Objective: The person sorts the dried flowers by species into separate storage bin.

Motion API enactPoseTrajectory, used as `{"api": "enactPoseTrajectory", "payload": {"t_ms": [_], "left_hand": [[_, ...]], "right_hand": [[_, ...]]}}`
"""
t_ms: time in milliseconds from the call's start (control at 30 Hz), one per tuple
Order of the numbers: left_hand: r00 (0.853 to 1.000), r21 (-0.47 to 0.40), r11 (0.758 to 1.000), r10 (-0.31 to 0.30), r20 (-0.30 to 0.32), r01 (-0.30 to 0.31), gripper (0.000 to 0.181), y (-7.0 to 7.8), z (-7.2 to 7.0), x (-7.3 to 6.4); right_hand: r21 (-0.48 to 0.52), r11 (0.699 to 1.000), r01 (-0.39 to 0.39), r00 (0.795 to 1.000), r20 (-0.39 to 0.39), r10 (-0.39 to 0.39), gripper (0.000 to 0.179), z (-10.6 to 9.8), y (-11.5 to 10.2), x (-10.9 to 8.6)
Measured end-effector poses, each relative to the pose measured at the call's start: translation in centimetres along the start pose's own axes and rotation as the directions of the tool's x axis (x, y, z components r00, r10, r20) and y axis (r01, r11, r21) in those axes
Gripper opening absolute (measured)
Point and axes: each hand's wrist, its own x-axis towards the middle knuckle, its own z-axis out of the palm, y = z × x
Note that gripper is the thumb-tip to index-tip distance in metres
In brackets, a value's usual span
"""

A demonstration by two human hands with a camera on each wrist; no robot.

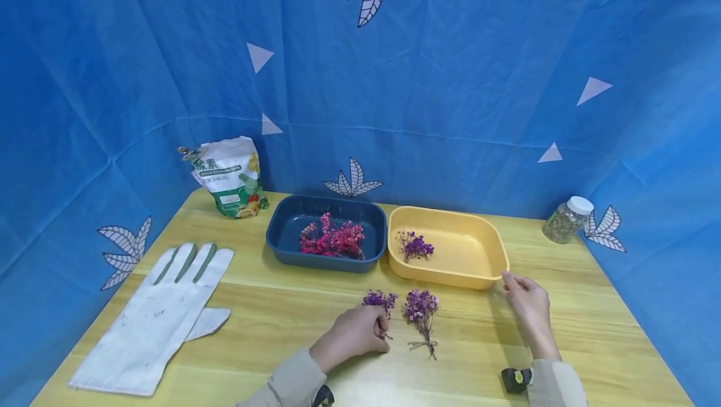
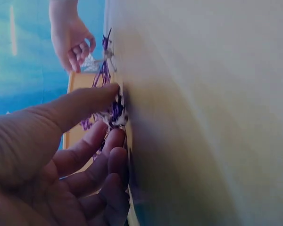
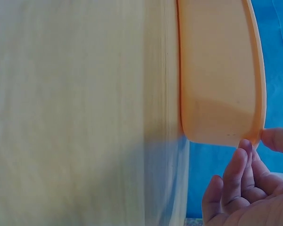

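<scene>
My left hand (image 1: 353,333) is low over the table, pinching the tied stems of a small bunch of purple dried flowers (image 1: 380,298); its blossoms show past the fingers. In the left wrist view the thumb and fingertips close around the dark stems and pale twine (image 2: 117,112). Just right of that hand, a second purple bunch (image 1: 420,308) lies on the table, its stems bound with twine. My right hand (image 1: 528,307) pinches the near right corner of the yellow tray (image 1: 467,280) between thumb and fingers. One purple bunch (image 1: 415,246) lies inside that tray, at its left.
Left of the yellow tray stands a dark blue tray (image 1: 315,261) holding pink-red dried flowers (image 1: 333,238). A white glove (image 1: 152,319) lies at the table's left. A white-green pouch (image 1: 231,178) stands back left, a white-capped jar (image 1: 567,220) back right. Blue cloth (image 1: 479,81) hangs behind.
</scene>
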Motion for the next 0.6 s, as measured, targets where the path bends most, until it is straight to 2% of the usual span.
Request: {"api": "enactPoseTrajectory", "payload": {"t_ms": [333,600], "left_hand": [[0.996,-0.039,0.997,-0.067,-0.066,0.065,0.024,-0.63,-0.49,0.12],[0.990,-0.038,0.996,-0.085,-0.109,0.081,0.022,-0.89,-0.69,0.05]], "right_hand": [[-0.003,1.000,-0.003,1.000,0.007,0.003,0.065,-0.02,0.06,-0.07],[0.002,1.000,0.007,1.000,-0.001,-0.007,0.064,0.05,-0.11,-0.26]]}}
